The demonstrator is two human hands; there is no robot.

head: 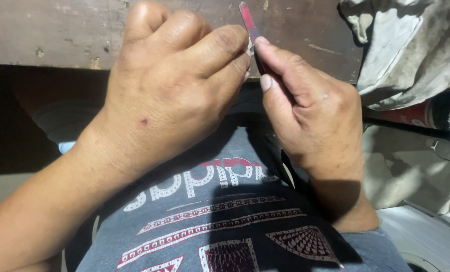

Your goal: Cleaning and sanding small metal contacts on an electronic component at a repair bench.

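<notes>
My right hand (310,108) is closed around a thin red-handled tool (248,22) whose tip sticks up past my fingers, against the worn wooden tabletop edge (58,35). My left hand (177,83) is curled into a loose fist right beside it, with its fingertips pinched on something small and pale (250,48) at the tool's shaft. What that small piece is, I cannot tell. Both hands hover close together above my lap, over a grey shirt with red and white print (220,221).
A dirty grey cloth (411,50) hangs over the table's right end. Below it lie a red-and-dark object (411,115) and pale sheeting (411,171). Dark shadow fills the space under the table at left (13,121).
</notes>
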